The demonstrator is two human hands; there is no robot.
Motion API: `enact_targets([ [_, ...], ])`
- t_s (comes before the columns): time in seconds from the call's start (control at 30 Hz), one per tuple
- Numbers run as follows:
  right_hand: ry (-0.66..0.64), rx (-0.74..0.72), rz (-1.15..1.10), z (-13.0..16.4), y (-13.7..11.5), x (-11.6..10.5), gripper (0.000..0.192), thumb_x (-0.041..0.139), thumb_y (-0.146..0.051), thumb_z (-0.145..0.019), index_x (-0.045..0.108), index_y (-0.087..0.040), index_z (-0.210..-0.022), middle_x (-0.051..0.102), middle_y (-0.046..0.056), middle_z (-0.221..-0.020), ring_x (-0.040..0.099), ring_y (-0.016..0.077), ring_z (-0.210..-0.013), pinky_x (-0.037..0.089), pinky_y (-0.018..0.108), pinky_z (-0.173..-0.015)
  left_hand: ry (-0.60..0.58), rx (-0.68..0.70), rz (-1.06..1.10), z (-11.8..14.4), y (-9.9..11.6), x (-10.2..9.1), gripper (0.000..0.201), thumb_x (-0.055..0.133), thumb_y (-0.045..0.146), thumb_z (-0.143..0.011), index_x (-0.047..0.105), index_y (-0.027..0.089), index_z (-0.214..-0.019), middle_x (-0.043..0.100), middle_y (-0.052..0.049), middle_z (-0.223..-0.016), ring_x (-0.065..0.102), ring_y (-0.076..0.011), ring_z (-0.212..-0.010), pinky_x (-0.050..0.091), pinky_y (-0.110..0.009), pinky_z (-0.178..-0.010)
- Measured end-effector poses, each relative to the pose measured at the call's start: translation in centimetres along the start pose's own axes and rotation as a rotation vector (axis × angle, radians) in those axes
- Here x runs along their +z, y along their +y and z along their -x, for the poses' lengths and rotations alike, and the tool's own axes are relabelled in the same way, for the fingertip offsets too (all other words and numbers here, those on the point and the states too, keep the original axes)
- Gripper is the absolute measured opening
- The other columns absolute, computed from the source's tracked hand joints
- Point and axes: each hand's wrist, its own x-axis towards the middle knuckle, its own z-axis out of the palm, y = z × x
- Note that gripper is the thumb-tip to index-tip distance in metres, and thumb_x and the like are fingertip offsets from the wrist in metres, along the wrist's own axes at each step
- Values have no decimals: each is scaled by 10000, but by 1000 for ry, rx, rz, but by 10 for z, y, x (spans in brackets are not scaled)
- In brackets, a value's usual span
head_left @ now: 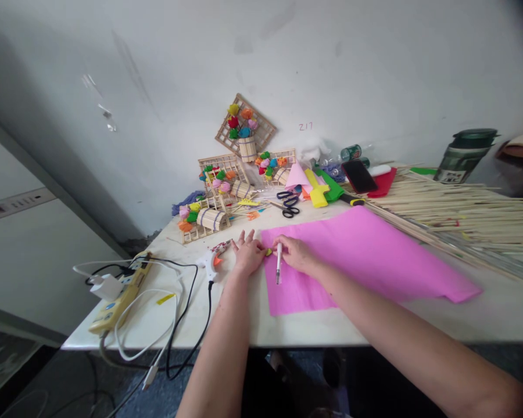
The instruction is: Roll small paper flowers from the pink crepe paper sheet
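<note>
Near the bench's front edge, the left hand [248, 254] lies spread flat at the left edge of a pink paper sheet [357, 261]. The right hand [294, 254] pinches a white pen [279, 264] over the sheet. "Z17" is pencilled on the wall [305, 126]. A glue gun [213, 259] lies just left. Bamboo sticks [462, 212] crowd the right side, cut off at the frame. Can labels are unreadable.

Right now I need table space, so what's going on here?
A person is working at the left edge of a pink paper sheet. The right hand holds a white pen over it; the left hand rests flat beside it on the table. A glue gun lies nearby.
</note>
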Motion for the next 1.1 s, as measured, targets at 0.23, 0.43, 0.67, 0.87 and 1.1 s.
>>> enact_targets([
  [0.23,-6,-35,122,1,-4,0,181,521,-162,-740,575,-233,-897,644,11,-810,577,136,-718,413,228,-644,40,-10,49,1,0,3,138,555,366,-739,633,256,-769,357,15,-1363,167,-265,-1298,97,-553,-1017],
  [0.43,-24,-83,181,1,-5,1,140,531,-185,-748,600,-224,-863,641,20,-794,570,139,-740,404,234,-669,69,-55,112,4,-1,-1,169,546,345,-741,615,269,-875,375,10,-1352,221,-236,-1281,138,-507,-1023],
  [0.67,-19,-61,154,1,-2,2,127,535,-200,-744,595,-223,-854,637,13,-768,566,139,-707,397,235,-638,102,0,114,14,5,-9,216,586,388,-698,629,306,-893,360,47,-1358,194,-223,-1290,112,-469,-1041],
  [0.87,-27,-35,89,1,-4,-2,115,533,-197,-731,594,-220,-826,635,8,-759,568,134,-695,402,223,-630,21,-21,69,17,7,-8,245,572,434,-687,649,321,-890,377,55,-1348,193,-253,-1289,126,-467,-1040],
  [1.1,108,150,-274,1,-1,-7,141,463,-331,-784,523,-210,-823,651,7,-772,599,131,-682,434,217,-577,37,-31,124,16,5,-7,248,576,460,-679,659,292,-842,413,30,-1326,224,-253,-1278,168,-434,-1035],
])
